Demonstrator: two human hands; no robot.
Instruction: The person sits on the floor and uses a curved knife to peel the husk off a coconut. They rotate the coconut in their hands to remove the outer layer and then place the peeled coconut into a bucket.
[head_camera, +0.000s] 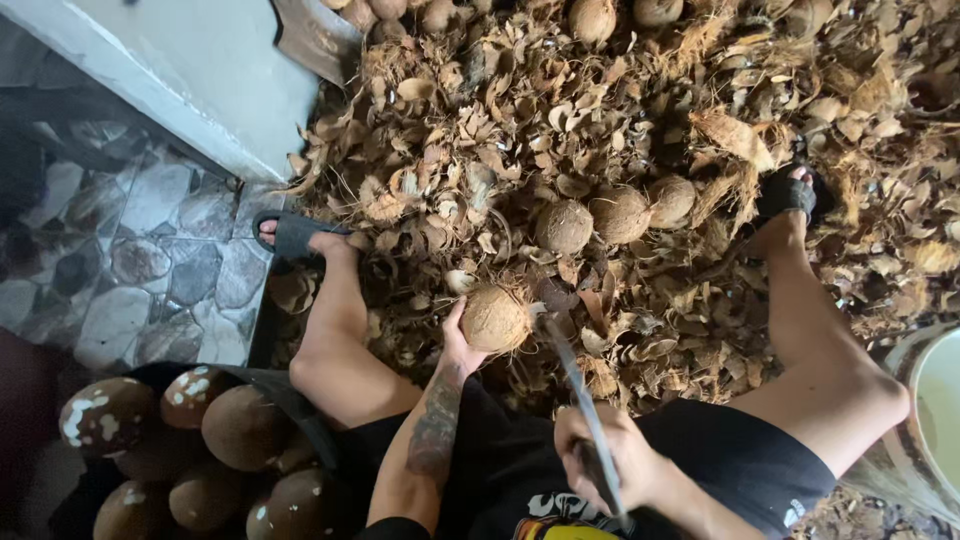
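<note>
Head view, looking down between the seated person's knees. The left hand (458, 345) is cupped against the near side of a husked coconut (495, 318), fingers and thumb curled on its fibrous shell; the nut rests on the litter of husk directly ahead of the person's lap. The right hand (610, 460) is closed in a fist around the handle of a long knife (572, 375), whose narrow blade slants up and to the left, its tip lying just beside the right edge of the held coconut; whether the tip touches the shell cannot be told. Beyond the nut, three further husked coconuts (620, 213) sit side by side on a deep heap of husk scraps (520, 120) that fills the upper field. Bare legs flank the work, each foot in a dark sandal (292, 234). At lower left, a dark container holds peeled brown coconuts (240, 425), some flecked white. A pale bucket (935, 400) stands at the right edge, and stone-patterned flooring (130, 250) shows at left.
</note>
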